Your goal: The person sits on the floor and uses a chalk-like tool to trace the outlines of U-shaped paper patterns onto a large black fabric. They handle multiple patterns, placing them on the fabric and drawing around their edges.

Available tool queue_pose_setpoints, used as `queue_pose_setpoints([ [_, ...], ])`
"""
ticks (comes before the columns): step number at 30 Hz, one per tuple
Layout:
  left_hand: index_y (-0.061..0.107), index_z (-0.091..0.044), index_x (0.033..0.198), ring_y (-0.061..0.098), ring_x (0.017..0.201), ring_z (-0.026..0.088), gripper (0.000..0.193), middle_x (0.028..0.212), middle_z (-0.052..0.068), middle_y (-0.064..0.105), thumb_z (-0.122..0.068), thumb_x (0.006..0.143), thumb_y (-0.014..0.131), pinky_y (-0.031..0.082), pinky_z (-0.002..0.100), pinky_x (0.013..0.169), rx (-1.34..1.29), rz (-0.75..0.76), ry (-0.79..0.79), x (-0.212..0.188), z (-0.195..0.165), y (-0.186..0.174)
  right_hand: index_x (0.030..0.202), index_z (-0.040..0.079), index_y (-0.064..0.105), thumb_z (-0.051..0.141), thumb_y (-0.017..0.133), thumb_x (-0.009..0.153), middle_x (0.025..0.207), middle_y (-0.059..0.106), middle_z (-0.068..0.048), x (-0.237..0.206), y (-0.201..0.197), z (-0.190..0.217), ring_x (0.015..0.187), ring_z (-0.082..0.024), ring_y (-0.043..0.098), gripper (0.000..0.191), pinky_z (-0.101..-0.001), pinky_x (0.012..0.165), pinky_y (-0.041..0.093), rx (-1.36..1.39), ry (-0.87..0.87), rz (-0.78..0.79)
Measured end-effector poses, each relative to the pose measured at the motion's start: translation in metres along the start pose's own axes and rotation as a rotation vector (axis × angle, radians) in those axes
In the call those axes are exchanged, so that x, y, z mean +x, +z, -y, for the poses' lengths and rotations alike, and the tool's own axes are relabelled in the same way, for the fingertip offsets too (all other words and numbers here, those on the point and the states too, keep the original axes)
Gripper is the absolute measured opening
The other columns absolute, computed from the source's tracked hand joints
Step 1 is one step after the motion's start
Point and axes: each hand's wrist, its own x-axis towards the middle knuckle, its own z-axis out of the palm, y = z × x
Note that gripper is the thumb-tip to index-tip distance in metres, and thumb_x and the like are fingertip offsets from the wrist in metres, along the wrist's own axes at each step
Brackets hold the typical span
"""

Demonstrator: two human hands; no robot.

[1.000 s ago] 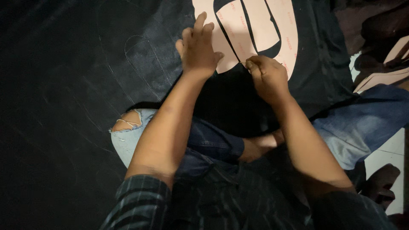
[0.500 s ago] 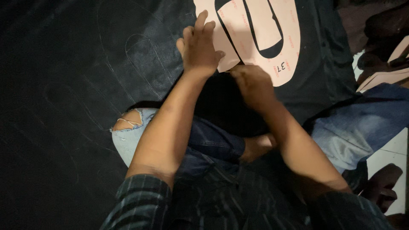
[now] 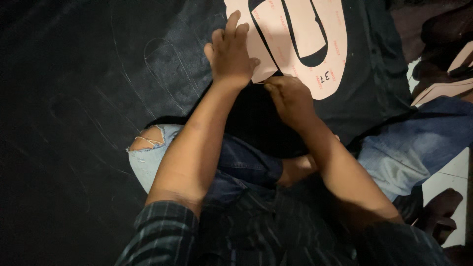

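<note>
A pale pink card template (image 3: 320, 44) with curved cut-outs lies on a large black sheet (image 3: 88, 98). My left hand (image 3: 230, 55) presses flat on the template's left part, fingers spread. My right hand (image 3: 290, 98) sits just below it at the template's lower edge. Its fingers are pinched together against the sheet, and whatever is between them is hidden.
Faint white traced outlines (image 3: 162, 54) mark the black sheet to the left of my hands. My crossed legs in torn blue jeans (image 3: 152, 152) lie under my arms. More pink card pieces (image 3: 453, 83) and a pale floor patch (image 3: 451, 187) lie at the right.
My right hand has slid down and left along the template's edge, ending close under my left hand. My left hand has stayed pressed on the template.
</note>
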Motion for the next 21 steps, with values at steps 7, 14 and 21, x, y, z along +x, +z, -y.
queue_pose_setpoints([
  [7, 0.046, -0.019, 0.145, 0.034, 0.136, 0.031, 0.089, 0.161, -0.003, 0.022, -0.038, 0.071, 0.092, 0.031, 0.05, 0.107, -0.005, 0.03, 0.001, 0.001, 0.0, -0.003, 0.109, 0.006, 0.072, 0.016, 0.066, 0.103, 0.104, 0.073, -0.016, -0.001, 0.0, -0.004, 0.098, -0.036, 0.069, 0.014, -0.0447, 0.086, 0.053, -0.018, 0.054, -0.008],
  [14, 0.046, -0.019, 0.145, 0.033, 0.137, 0.031, 0.089, 0.161, -0.003, 0.022, -0.037, 0.071, 0.092, 0.031, 0.049, 0.107, -0.008, 0.041, -0.006, 0.002, -0.003, -0.005, 0.112, 0.003, 0.071, 0.017, 0.062, 0.109, 0.107, 0.074, -0.016, -0.002, -0.019, -0.017, 0.1, -0.034, 0.07, 0.017, -0.0431, 0.091, 0.055, -0.083, 0.118, -0.128],
  [21, 0.046, -0.02, 0.144, 0.033, 0.138, 0.033, 0.091, 0.16, -0.004, 0.022, -0.038, 0.069, 0.093, 0.032, 0.049, 0.106, -0.012, 0.021, 0.005, 0.002, 0.0, -0.002, 0.105, 0.006, 0.072, 0.014, 0.069, 0.102, 0.101, 0.073, -0.015, -0.002, 0.002, -0.004, 0.094, -0.037, 0.068, 0.009, -0.045, 0.082, 0.053, -0.042, 0.052, -0.005],
])
